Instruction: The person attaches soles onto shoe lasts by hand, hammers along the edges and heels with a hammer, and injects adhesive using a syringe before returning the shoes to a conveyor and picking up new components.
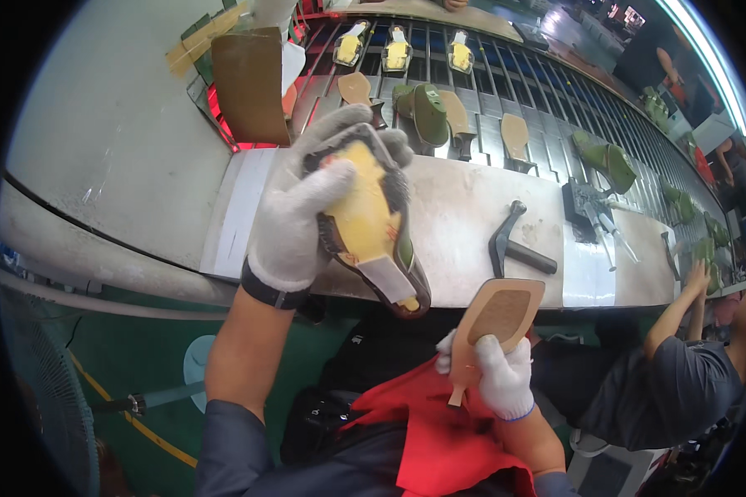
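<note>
My left hand [302,211], in a white knit glove, grips a shoe upper on a yellow last [371,217], sole side up, dark edges folded around it, above the edge of the worktable [472,207]. My right hand [499,374], also gloved, holds a tan sole piece with a heel [496,319] lower down, over my red apron [439,431]. The two pieces are apart.
A black hammer [514,244] lies on the worktable to the right. Behind it a slatted conveyor [547,99] carries green shoes, tan soles and yellow lasts. A co-worker in a grey shirt [680,381] works at right. A brown cardboard sheet [249,83] stands at upper left.
</note>
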Available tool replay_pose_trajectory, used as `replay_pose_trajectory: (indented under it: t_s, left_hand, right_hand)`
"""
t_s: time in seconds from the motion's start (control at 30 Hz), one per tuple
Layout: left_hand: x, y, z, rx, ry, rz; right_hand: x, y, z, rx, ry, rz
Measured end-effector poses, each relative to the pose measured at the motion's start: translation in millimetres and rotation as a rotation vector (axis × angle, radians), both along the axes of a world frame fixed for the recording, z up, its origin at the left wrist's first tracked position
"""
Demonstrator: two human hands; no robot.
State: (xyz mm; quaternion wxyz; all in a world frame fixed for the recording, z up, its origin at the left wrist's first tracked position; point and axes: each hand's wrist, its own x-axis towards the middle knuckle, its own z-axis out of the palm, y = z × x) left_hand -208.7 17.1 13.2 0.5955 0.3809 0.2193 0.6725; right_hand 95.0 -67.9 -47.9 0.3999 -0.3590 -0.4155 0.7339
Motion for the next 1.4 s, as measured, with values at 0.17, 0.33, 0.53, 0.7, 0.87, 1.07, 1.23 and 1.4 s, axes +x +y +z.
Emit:
replay_pose_trajectory:
  t_s: [0.17, 0.33, 0.53, 0.7, 0.87, 1.07, 1.23, 1.4]
  left_hand:
    - [32.4, -18.4, 23.5, 0.035, 0.263, 0.038]
    - [30.2, -33.0, 31.3, -0.027, 0.172, -0.032]
    - [21.6, -46.5, 27.1, 0.006, 0.286, -0.09]
    - [16.5, -48.8, 23.1, 0.08, 0.514, -0.074]
    - [19.0, -48.0, 21.6, 0.146, 0.496, -0.085]
    - [17.7, -46.5, 21.5, 0.247, 0.543, -0.063]
    - [20.9, -48.6, 24.3, 0.226, 0.567, -0.041]
    - [26.4, -59.8, 46.1, -0.07, 0.369, -0.09]
  right_hand:
    - [-49.0, 22.7, 74.2, 0.07, 0.009, 0.241]
    - [-76.7, 34.5, 84.6, 0.005, 0.099, 0.221]
    - [-76.0, 31.3, 74.2, 0.424, -0.242, 0.259]
    - [-79.2, 23.4, 80.0, 0.174, -0.105, 0.171]
    - [-76.1, 25.6, 80.0, 0.199, -0.15, 0.208]
    - [-78.6, 21.5, 83.7, 0.097, -0.091, 0.19]
    - [-78.0, 21.6, 85.6, 0.088, -0.078, 0.182]
    - [-73.3, 21.4, 83.8, 0.148, -0.203, 0.237]
